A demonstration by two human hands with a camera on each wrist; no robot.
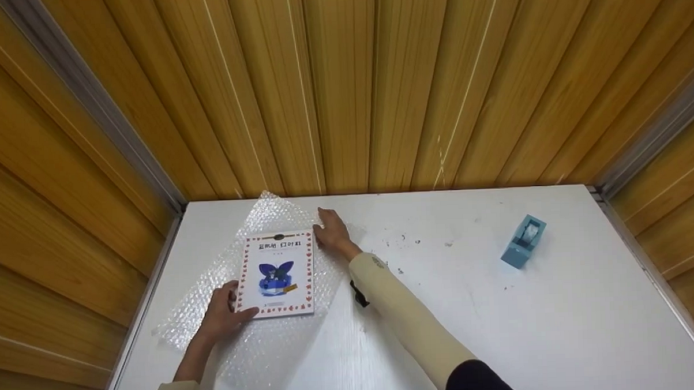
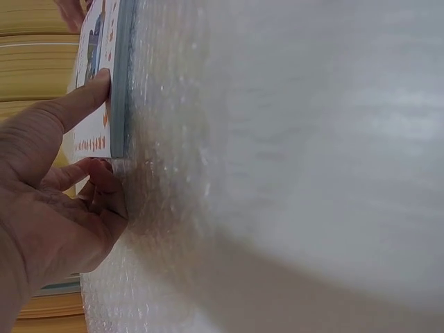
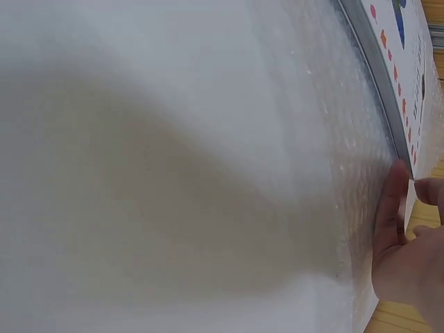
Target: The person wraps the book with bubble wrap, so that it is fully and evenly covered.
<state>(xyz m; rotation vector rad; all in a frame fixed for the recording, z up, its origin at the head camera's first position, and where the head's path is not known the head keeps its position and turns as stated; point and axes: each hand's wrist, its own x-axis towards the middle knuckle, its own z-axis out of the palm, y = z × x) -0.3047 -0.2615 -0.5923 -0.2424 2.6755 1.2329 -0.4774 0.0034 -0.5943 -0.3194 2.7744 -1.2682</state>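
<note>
A white book (image 1: 276, 272) with a border of red leaves and a blue butterfly on its cover lies face up on a sheet of bubble wrap (image 1: 211, 286). At its lower left corner, my left hand (image 1: 224, 315) grips the book, the thumb on the cover and the fingers bent beside the edge. The left wrist view shows that thumb (image 2: 90, 97) on the cover's edge. By the upper right corner is my right hand (image 1: 332, 230), fingers extended over the wrap. In the right wrist view its thumb (image 3: 394, 191) touches the book's corner (image 3: 406, 149).
A blue tape dispenser (image 1: 523, 242) stands on the right of the white table (image 1: 443, 307). Small dark marks (image 1: 403, 237) dot the surface near the back. Wood-patterned walls (image 1: 343, 91) enclose the back and both sides.
</note>
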